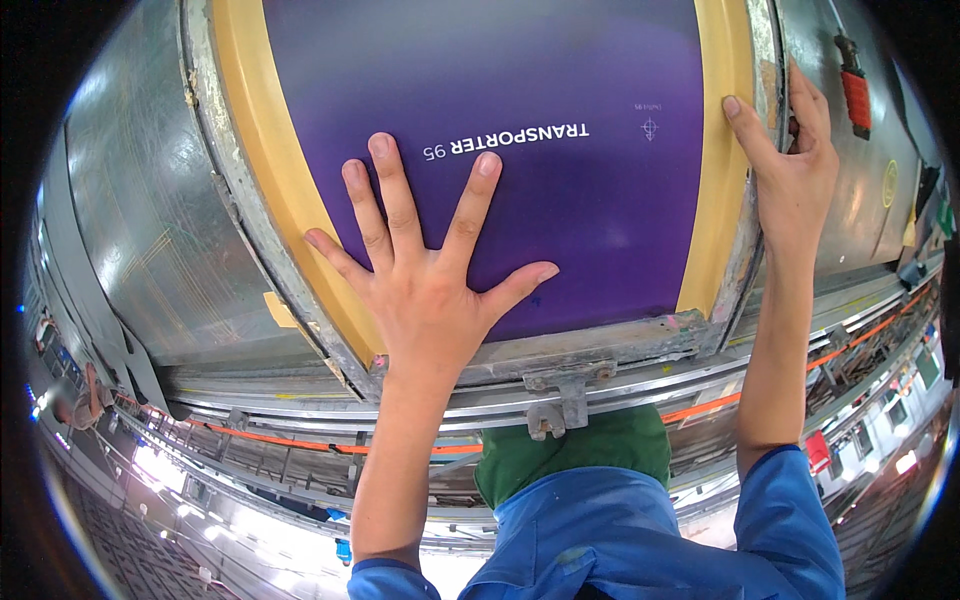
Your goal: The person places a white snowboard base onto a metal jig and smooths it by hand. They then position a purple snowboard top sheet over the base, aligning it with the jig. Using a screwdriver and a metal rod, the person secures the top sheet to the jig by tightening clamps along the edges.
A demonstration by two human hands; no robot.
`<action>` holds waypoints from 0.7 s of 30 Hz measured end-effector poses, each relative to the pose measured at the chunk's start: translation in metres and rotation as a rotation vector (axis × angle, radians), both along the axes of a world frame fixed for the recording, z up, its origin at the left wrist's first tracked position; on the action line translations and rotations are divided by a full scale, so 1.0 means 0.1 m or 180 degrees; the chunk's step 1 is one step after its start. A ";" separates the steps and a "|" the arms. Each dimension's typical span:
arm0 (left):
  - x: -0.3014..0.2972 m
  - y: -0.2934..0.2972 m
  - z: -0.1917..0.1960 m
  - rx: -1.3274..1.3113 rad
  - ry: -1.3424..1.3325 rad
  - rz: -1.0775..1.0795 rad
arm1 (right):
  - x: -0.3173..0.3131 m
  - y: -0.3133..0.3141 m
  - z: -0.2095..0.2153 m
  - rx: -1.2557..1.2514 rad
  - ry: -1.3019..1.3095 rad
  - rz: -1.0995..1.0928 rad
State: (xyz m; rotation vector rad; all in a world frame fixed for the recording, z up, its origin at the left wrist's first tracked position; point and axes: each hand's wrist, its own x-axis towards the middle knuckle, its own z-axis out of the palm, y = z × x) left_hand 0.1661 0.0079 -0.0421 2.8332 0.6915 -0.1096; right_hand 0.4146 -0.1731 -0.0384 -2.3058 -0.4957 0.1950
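Observation:
A purple panel [600, 230] with small white lettering, upside down to me, lies inside a worn metal frame [620, 340]. Yellow borders [265, 130] run along its left and right sides. My left hand [430, 295] is flat on the panel's near left part, fingers spread, with the little finger reaching the yellow border. At the frame's right rail is my right hand [800, 175]: its thumb rests on the yellow border and its fingers curl round the rail's outer side. Those fingertips are partly hidden. A metal clamp-like bracket [560, 398] sits at the frame's near edge.
A tool with a red handle [855, 100] lies on the grey surface [850, 200] right of the frame. Another grey surface [180, 220] extends left. An orange strip [690, 408] runs along the near rails. A person [85, 400] is at the far left.

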 end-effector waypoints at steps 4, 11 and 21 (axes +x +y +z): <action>-0.01 0.01 -0.01 0.0035 -0.0035 0.0007 | 0.07 -0.06 -0.07 -0.0095 -0.0337 0.0135; -0.02 0.00 -0.03 0.0023 -0.0080 0.0059 | 0.02 -0.03 -0.06 -0.0153 -0.0390 0.0099; -0.01 0.00 -0.03 0.0050 -0.0141 0.0091 | 0.05 -0.04 -0.06 -0.0108 -0.0458 0.0173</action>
